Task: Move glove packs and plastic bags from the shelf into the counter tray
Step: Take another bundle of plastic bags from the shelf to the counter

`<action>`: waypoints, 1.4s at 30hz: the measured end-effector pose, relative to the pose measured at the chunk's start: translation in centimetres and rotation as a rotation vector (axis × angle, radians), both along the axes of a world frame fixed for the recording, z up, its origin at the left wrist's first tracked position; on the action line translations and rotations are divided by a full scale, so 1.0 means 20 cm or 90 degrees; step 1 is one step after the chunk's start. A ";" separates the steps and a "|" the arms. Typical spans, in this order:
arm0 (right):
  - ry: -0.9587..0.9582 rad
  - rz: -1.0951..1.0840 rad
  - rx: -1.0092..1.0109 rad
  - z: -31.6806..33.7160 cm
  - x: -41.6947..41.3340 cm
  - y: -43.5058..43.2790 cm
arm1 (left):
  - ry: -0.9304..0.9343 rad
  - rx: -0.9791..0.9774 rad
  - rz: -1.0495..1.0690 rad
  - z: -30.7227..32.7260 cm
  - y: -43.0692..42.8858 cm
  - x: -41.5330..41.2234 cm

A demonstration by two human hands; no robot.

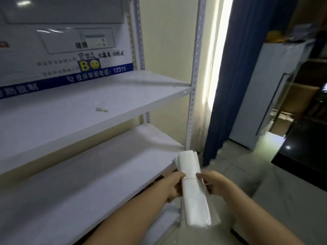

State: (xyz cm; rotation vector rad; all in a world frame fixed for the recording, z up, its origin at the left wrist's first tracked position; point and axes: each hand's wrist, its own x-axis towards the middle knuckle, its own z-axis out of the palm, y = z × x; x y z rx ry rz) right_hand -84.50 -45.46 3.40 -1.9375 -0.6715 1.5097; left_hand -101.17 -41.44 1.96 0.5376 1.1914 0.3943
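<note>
View: head camera, looking down past 2 bare forearms at a shelf corner.
Task item: a bundle of white folded plastic bags [193,197], long and flat, lying roughly along the line of sight.
Where it is: held in the air just in front of the right front corner of the lower shelf [88,183]. Its near end is over the pale tiled floor [238,170] and its far end is near the upright post. Whether it touches the shelf edge cannot be told.
Left grip: the left hand [174,187] grips the bundle's left edge, with the thumb on top and the fingers curled beneath.
Right grip: the right hand [215,184] pinches the right edge opposite, with the thumb on top and the fingers tucked under.
Shelving: a white metal shelf unit [193,68] with perforated posts and 2 boards in sight.
Upper shelf [123,96]: it carries 1 small pale scrap [101,109].
Wall: a white wall notice [70,50] behind the shelves, with a blue band reading 12315.
Right side: a dark blue curtain [230,68] hangs beside the post, with a white cabinet [265,94] beyond it and a black glossy counter [304,142] at the edge.
</note>
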 end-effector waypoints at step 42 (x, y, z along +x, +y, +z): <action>0.098 -0.367 -0.007 -0.10 2.18 1.12 | 0.116 0.090 -0.316 -0.11 1.51 2.41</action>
